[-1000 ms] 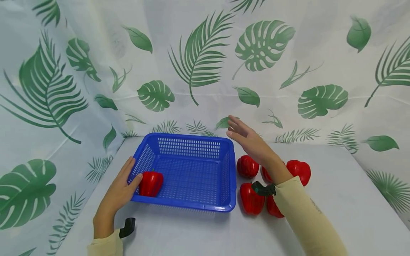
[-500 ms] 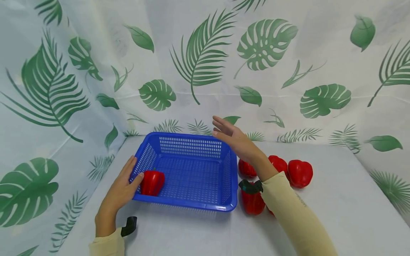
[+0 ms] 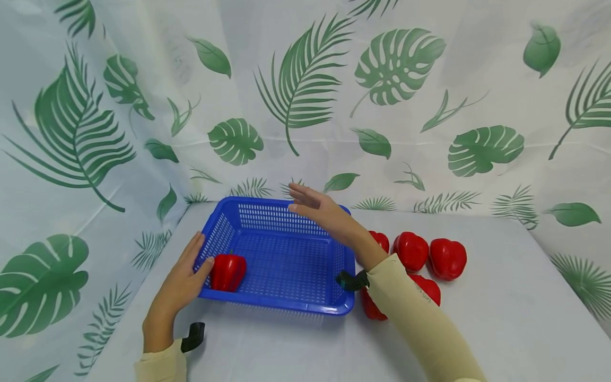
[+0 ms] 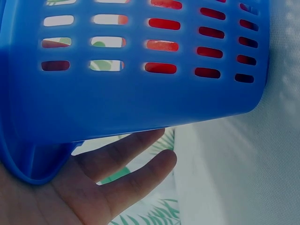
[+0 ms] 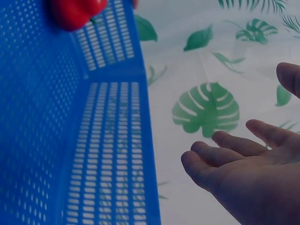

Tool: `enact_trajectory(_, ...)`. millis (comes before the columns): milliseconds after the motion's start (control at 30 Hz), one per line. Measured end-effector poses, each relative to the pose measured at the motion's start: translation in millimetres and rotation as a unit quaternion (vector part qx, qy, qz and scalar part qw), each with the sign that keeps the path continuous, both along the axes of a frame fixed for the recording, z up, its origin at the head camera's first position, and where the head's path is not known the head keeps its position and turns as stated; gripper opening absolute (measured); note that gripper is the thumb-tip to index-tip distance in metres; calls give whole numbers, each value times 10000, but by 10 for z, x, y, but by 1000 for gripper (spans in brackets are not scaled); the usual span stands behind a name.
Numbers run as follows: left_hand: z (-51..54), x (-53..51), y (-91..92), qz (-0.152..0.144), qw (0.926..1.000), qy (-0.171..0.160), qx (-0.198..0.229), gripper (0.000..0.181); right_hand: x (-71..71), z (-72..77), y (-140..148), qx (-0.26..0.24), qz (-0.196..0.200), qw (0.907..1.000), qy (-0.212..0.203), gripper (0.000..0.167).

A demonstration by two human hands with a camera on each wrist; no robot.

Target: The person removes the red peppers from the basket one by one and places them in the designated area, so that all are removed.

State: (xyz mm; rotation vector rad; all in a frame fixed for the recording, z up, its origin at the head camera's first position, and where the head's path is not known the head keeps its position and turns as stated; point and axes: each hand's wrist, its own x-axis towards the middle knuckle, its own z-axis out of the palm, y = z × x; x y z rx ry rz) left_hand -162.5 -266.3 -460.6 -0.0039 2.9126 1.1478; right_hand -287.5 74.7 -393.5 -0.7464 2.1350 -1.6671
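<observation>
A blue plastic basket (image 3: 272, 306) with slotted walls stands on the white table, one red bell pepper (image 3: 228, 272) lying in its near left corner. My left hand (image 3: 179, 281) holds the basket's left rim, thumb inside and fingers along the outer wall. In the left wrist view, two fingers of that hand (image 4: 126, 173) show beside the basket wall. Above the basket's far right part, my right hand (image 3: 326, 215) hovers with fingers extended and nothing in it. The right wrist view shows this hand (image 5: 243, 164) apart from the basket rim (image 5: 152, 187).
Right of the basket, several more red bell peppers (image 3: 447, 259) lie on the table (image 3: 506, 297), some partly hidden by the right forearm (image 3: 415, 302). A white leaf-printed cloth (image 3: 420, 116) rises behind and at the sides.
My right hand has moved left, from beyond the basket's right edge to over its far side, and uncovered some peppers. The left hand stays on the rim.
</observation>
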Motion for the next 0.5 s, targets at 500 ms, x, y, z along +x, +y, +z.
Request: enact_trajectory(500,-29,-9,-20,-18,10000,30,10,73,-72,-75,-364,0,364,9993,-103,70)
